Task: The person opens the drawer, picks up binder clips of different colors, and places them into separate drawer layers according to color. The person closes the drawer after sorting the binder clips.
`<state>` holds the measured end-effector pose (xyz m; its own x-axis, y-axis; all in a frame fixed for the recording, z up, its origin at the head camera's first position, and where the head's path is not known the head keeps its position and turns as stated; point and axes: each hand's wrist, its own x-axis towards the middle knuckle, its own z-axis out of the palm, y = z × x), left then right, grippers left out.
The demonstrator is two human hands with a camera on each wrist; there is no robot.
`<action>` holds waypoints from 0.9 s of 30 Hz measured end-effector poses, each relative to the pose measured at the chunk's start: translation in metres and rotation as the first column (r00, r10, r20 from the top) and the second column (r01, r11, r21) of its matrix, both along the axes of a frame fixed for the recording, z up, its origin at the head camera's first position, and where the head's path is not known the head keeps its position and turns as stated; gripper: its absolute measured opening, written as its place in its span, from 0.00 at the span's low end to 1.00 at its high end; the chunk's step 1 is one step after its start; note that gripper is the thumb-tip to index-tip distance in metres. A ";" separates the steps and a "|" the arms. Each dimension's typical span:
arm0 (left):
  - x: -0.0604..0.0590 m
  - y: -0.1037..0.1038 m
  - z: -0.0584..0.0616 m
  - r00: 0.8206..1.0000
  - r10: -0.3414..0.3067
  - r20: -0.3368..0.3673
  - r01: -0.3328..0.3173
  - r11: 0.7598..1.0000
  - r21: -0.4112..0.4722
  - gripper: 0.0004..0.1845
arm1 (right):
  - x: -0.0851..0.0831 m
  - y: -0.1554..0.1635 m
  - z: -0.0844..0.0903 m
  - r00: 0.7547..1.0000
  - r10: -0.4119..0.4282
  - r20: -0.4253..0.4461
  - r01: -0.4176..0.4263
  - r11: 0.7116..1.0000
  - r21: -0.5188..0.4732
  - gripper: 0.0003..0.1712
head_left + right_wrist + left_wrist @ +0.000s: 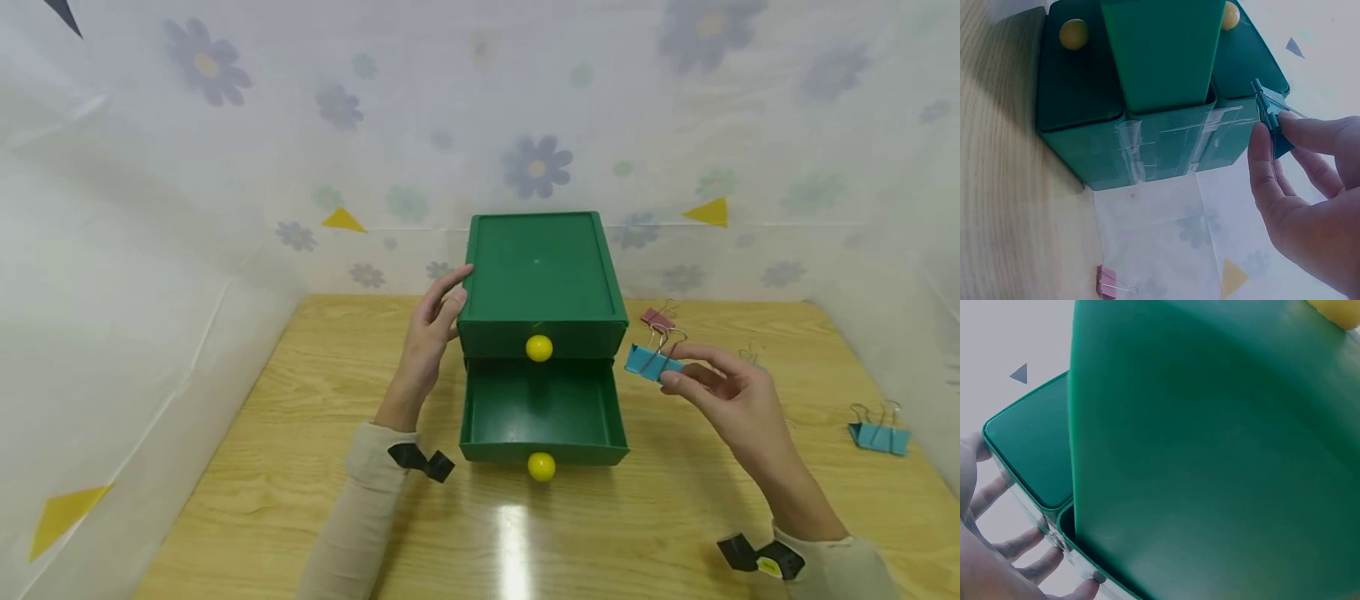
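A green drawer cabinet (538, 267) with yellow knobs stands on the table. Its middle drawer (543, 417) is pulled out, and I see nothing lying inside. My left hand (422, 350) rests against the cabinet's left side, fingers spread and fairly straight; in the left wrist view the fingertips (1045, 564) touch the side wall. Between thumb and fingers my right hand (738, 400) pinches a blue binder clip (643, 362), held in the air just right of the cabinet. The right wrist view shows this clip (1277, 128) beside the top drawer (1250, 62).
A pink binder clip (657, 319) lies behind the held clip. Further right is another blue binder clip (879, 438). A pale clip (752, 355) shows partly behind my right hand. White flowered sheeting (450, 117) encloses the wooden table (330, 375) at the back and sides.
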<state>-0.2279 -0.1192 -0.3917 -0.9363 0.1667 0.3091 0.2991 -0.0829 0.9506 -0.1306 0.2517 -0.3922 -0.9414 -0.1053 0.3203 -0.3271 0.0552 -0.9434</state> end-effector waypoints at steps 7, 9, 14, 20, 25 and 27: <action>0.002 -0.003 0.003 1.000 -0.020 0.017 0.020 1.000 -0.007 0.24 | 0.008 -0.004 0.011 0.999 0.000 -0.036 0.003 0.997 0.079 0.17; 0.002 -0.004 0.005 0.999 -0.027 0.022 0.027 1.000 -0.010 0.25 | 0.011 -0.006 0.015 0.999 0.001 -0.044 0.003 0.994 0.106 0.17; 0.002 -0.007 0.007 0.999 -0.039 0.032 0.039 0.999 -0.014 0.24 | 0.018 -0.014 0.023 0.997 0.030 -0.072 -0.020 0.991 0.135 0.18; 0.003 -0.012 0.008 0.998 -0.042 0.045 0.043 0.999 -0.020 0.24 | 0.020 -0.028 0.026 0.993 0.088 -0.076 -0.078 0.989 0.128 0.18; 0.004 -0.012 0.010 0.998 -0.049 0.029 0.050 0.999 -0.016 0.25 | 0.014 -0.045 0.024 0.981 0.166 -0.102 -0.146 0.973 0.178 0.17; 0.004 -0.011 0.011 0.998 -0.059 0.021 0.059 0.998 -0.010 0.25 | 0.012 -0.052 0.022 0.976 0.191 -0.100 -0.168 0.965 0.202 0.17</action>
